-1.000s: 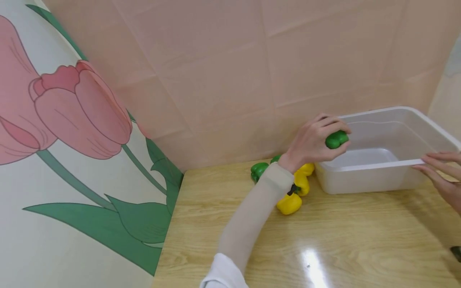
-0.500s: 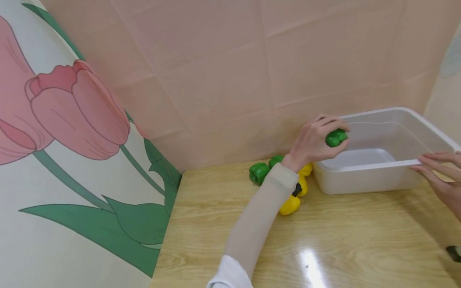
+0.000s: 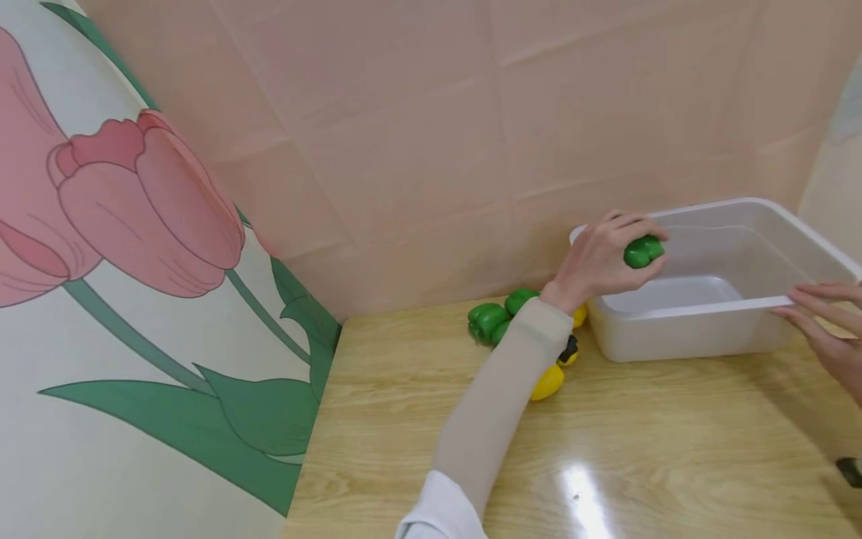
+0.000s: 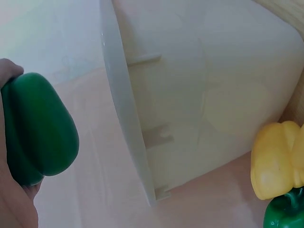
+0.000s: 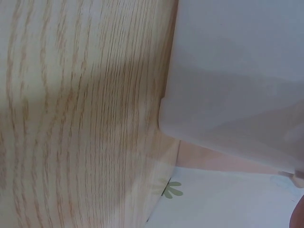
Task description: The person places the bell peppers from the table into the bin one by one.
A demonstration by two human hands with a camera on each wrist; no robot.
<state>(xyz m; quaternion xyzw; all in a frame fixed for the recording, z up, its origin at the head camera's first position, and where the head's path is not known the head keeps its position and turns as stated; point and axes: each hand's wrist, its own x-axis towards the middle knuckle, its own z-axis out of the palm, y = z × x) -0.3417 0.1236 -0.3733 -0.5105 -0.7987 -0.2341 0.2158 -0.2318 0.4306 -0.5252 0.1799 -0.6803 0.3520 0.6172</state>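
In the head view my left hand (image 3: 601, 254) holds a green bell pepper (image 3: 643, 251) up at the left end of a white plastic bin (image 3: 687, 335), above its rim. The left wrist view shows the same pepper (image 4: 40, 128) between thumb and fingers, outside the bin's wall (image 4: 190, 95). My right hand (image 3: 831, 329) grips the bin's front rim near the right corner, fingers over the edge and thumb on the outer side. Inside the bin, the visible part of the floor (image 3: 694, 293) is bare.
Left of the bin, several green bell peppers (image 3: 486, 322) and yellow bell peppers (image 3: 548, 382) lie grouped on the wooden table (image 3: 377, 419), partly hidden by my left forearm. A cloth-covered wall (image 3: 404, 150) stands behind; a tulip-painted wall (image 3: 155, 337) borders the left.
My left hand has moved slightly right and up with the green bell pepper, a little farther over the bin. The right hand stays on the rim.
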